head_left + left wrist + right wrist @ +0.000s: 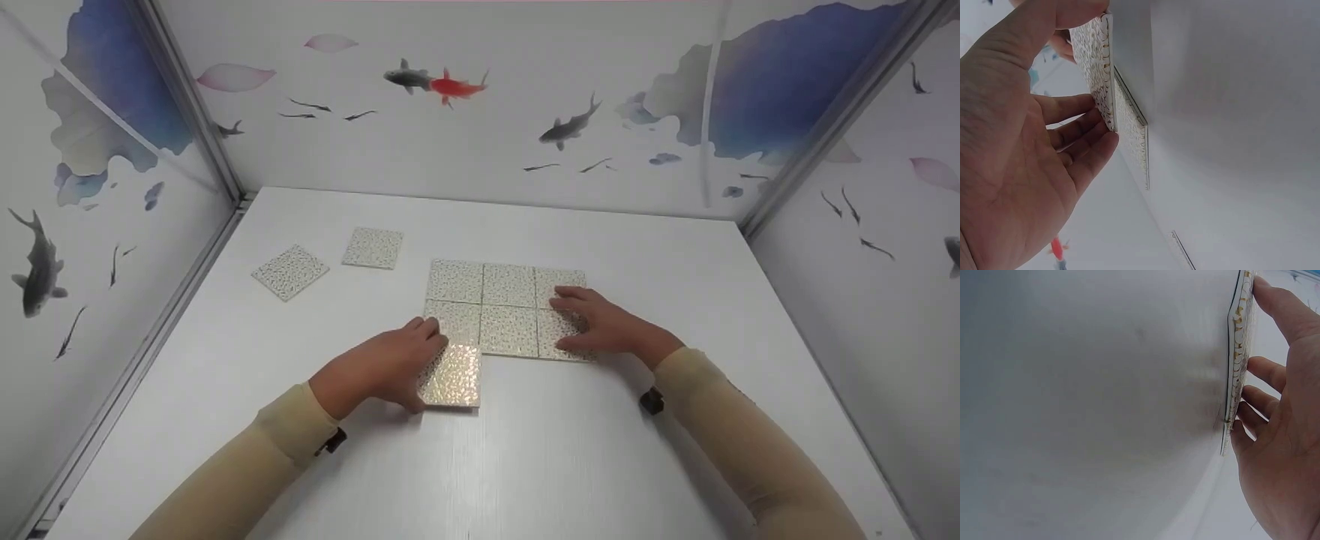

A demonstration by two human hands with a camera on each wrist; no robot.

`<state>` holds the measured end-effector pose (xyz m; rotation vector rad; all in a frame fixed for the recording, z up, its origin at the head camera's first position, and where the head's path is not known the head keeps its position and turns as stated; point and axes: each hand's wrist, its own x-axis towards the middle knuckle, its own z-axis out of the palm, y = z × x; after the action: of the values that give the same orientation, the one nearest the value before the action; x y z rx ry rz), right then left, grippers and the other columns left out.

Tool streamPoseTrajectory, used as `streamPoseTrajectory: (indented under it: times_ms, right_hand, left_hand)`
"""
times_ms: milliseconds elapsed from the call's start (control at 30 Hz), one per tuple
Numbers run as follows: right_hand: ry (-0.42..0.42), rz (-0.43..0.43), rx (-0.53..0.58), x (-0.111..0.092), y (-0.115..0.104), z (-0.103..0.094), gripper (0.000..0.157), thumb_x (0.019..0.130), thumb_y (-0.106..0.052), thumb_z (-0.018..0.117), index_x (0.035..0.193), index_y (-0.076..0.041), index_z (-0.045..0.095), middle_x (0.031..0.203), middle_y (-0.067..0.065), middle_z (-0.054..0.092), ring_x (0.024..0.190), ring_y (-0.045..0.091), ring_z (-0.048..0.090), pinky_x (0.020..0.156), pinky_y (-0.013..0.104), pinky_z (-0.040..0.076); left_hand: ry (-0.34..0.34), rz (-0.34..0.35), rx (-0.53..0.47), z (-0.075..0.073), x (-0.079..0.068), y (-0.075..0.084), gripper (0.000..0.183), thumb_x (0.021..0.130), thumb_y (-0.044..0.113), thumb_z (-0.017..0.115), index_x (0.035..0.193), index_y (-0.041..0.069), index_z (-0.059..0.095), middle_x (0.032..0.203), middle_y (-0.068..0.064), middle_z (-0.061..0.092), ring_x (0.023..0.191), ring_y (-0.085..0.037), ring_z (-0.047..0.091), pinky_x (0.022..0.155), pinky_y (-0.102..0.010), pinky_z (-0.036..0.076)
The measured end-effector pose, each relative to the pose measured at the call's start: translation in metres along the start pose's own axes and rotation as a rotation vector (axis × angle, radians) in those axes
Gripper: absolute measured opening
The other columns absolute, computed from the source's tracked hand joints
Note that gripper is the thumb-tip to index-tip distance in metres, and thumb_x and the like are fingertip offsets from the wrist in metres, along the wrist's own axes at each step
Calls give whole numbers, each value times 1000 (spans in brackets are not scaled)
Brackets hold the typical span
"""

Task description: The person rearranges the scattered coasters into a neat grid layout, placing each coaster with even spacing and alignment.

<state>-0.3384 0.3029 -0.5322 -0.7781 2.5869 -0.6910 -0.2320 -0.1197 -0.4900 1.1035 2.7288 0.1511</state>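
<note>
**White walls [517, 184], painted fish [456, 88], a pale worktop [570, 450] and one held tile [454, 379]**

So the walls close in on the left, right and far sides, with grey metal posts [187, 97] in the corners. Out in the middle of the worktop sits a block of six tiles [508, 328], two rows of three, its long side running roughly along the far edge. They're all whitish with a speckled pattern.

The person's left hand [390, 364] has the held tile pinched by its edges, thumb at the near left corner and fingers up by the far end. It's just on the near side of the block's near left corner, and from the head view it covers a bit of that corner tile. The left wrist view shows it raised off the worktop; can't tell if it touches the tile behind it. It catches the light and shines gold.

Right hand [604, 322] is over at the block's right end, fingers spread wide, tips touching the tiles there.

Two loose ones sit toward the worktop's far left corner: a slanted tile [291, 272] close to the left edge, and a straighter tile [373, 248] just right of it, nearer the far edge. Both arms wear beige sleeves [225, 465].
</note>
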Motion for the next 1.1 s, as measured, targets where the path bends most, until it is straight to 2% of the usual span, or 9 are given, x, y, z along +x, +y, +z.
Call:
streamPoseTrajectory:
  times_ms: [367, 700, 933, 1100]
  right_hand:
    - [4, 2, -13, 1, 3, 1, 91, 98, -55, 83, 172, -20, 43, 183, 5, 22, 169, 37, 14, 131, 66, 24]
    - [9, 1, -28, 1, 2, 2, 90, 98, -54, 83, 172, -20, 43, 183, 6, 23, 169, 37, 15, 132, 65, 25]
    - [7, -4, 16, -3, -1, 0, 90, 98, -54, 83, 171, -20, 44, 182, 6, 22, 169, 38, 14, 131, 67, 24]
    - [10, -6, 6, -2, -2, 0, 90, 97, -53, 84, 171, -20, 44, 183, 6, 22, 169, 37, 14, 131, 66, 25]
  left_hand:
    - [-36, -36, 8, 7, -1, -1, 94, 74, 39, 102, 148, 2, 57, 140, -13, 52, 120, -26, 51, 99, -43, 59]
    - [-49, -21, -1, 10, 0, -2, 97, 73, 40, 102, 150, 1, 57, 141, -13, 53, 121, -26, 52, 103, -42, 58]
    - [-65, -40, -24, 11, 0, -2, 96, 76, 38, 99, 154, 3, 56, 145, -12, 52, 126, -26, 51, 106, -42, 57]
    - [-60, -39, -43, 11, -1, -2, 95, 76, 38, 99, 154, 3, 57, 144, -11, 52, 127, -25, 52, 106, -42, 57]
